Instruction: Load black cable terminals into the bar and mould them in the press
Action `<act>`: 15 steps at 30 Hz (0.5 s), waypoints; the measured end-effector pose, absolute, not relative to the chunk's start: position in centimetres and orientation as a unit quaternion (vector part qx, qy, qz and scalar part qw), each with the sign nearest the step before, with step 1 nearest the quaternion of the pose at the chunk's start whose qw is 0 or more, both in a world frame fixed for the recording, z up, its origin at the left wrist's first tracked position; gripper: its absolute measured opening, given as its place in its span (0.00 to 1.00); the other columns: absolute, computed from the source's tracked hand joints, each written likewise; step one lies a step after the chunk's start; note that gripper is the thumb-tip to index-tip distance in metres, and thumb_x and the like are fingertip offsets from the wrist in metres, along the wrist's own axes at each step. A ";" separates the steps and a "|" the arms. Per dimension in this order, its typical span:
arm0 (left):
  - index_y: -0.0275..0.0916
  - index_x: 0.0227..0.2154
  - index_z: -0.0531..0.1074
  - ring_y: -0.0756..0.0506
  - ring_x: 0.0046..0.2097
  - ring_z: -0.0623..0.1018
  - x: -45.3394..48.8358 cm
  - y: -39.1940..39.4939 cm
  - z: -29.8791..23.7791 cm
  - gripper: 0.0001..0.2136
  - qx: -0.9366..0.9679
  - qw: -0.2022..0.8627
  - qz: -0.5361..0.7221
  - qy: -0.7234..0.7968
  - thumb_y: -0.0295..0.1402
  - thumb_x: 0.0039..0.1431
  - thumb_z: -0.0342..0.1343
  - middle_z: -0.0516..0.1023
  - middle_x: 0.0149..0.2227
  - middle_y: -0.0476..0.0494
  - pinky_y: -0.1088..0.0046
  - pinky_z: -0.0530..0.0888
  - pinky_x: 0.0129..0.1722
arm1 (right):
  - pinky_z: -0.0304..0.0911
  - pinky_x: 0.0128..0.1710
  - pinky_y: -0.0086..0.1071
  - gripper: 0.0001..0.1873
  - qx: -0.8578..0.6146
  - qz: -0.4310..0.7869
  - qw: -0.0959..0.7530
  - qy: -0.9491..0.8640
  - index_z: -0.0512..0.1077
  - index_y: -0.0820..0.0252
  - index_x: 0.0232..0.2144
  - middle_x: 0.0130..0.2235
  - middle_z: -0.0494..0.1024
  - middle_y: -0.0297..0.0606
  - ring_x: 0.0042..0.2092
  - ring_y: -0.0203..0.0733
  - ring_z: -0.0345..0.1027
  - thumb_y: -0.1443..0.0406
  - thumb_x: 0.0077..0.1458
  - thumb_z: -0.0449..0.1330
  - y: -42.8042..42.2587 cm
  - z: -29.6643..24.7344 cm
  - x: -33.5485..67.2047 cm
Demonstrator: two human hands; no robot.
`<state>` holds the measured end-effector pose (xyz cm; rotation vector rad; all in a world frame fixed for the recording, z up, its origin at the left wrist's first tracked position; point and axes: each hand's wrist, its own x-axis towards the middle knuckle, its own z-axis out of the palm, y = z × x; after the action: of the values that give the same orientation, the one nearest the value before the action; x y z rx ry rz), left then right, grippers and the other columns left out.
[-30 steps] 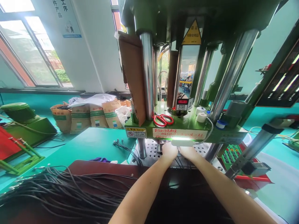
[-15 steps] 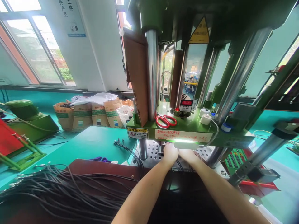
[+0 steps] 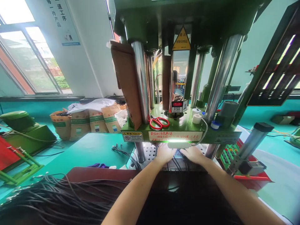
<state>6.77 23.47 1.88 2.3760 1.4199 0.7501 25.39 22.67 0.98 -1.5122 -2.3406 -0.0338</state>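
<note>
Both my hands reach in under the front plate (image 3: 140,126) of a green press, over its perforated metal bed (image 3: 150,152). My left hand (image 3: 165,153) lies left of several black cables (image 3: 177,164); its thumb side faces them. To their right is my right hand (image 3: 193,154), thumb side inward. A gap separates the hands. A lit white lamp (image 3: 179,145) and the plate hide most of the fingers, so I cannot see their grip or whether they touch the cables' far ends.
Red-handled scissors (image 3: 159,122) and white rolls (image 3: 196,118) lie on the press plate. Steel columns (image 3: 141,81) flank the work space. A large bundle of black cables (image 3: 77,198) covers the left front; more cable ends (image 3: 117,147) rest on the green table (image 3: 93,150). A control box (image 3: 231,156) stands right.
My hands have moved apart, opening a gap with cables showing between them. The view has shifted, so the press appears further left.
</note>
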 end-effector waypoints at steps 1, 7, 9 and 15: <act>0.43 0.47 0.69 0.41 0.51 0.68 6.3 23.5 1.8 0.17 0.831 0.133 0.254 0.476 0.40 0.57 0.47 0.73 0.46 0.41 0.64 0.58 0.55 | 0.59 0.46 0.38 0.15 -0.525 -0.011 0.169 -0.834 0.73 0.62 0.40 0.43 0.75 0.45 0.43 0.46 0.68 0.62 0.58 0.50 22.4 1.0 25.2; 0.40 0.47 0.68 0.41 0.51 0.68 4.4 24.7 1.0 0.18 0.874 0.117 0.212 0.421 0.41 0.57 0.47 0.72 0.48 0.39 0.64 0.59 0.55 | 0.58 0.46 0.37 0.20 -0.511 -0.019 0.143 -0.848 0.71 0.63 0.44 0.43 0.76 0.47 0.45 0.49 0.67 0.57 0.58 0.49 22.3 0.8 23.2; 0.40 0.46 0.69 0.41 0.50 0.69 4.3 25.1 0.8 0.17 0.880 0.115 0.200 0.415 0.41 0.58 0.45 0.73 0.47 0.40 0.64 0.61 0.53 | 0.58 0.47 0.37 0.20 -0.508 -0.021 0.142 -0.849 0.70 0.62 0.46 0.44 0.75 0.46 0.46 0.49 0.67 0.57 0.59 0.48 22.6 0.7 22.9; 0.43 0.45 0.70 0.44 0.48 0.71 4.3 25.7 0.6 0.16 0.886 0.118 0.182 0.409 0.40 0.61 0.41 0.75 0.46 0.45 0.70 0.65 0.48 | 0.58 0.48 0.37 0.21 -0.500 -0.012 0.138 -0.855 0.71 0.56 0.45 0.42 0.77 0.41 0.46 0.48 0.67 0.53 0.58 0.48 23.2 0.9 22.8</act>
<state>4.26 25.72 0.56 2.5938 1.1963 0.5328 22.84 23.21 0.87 -1.4456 -2.4728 -0.0341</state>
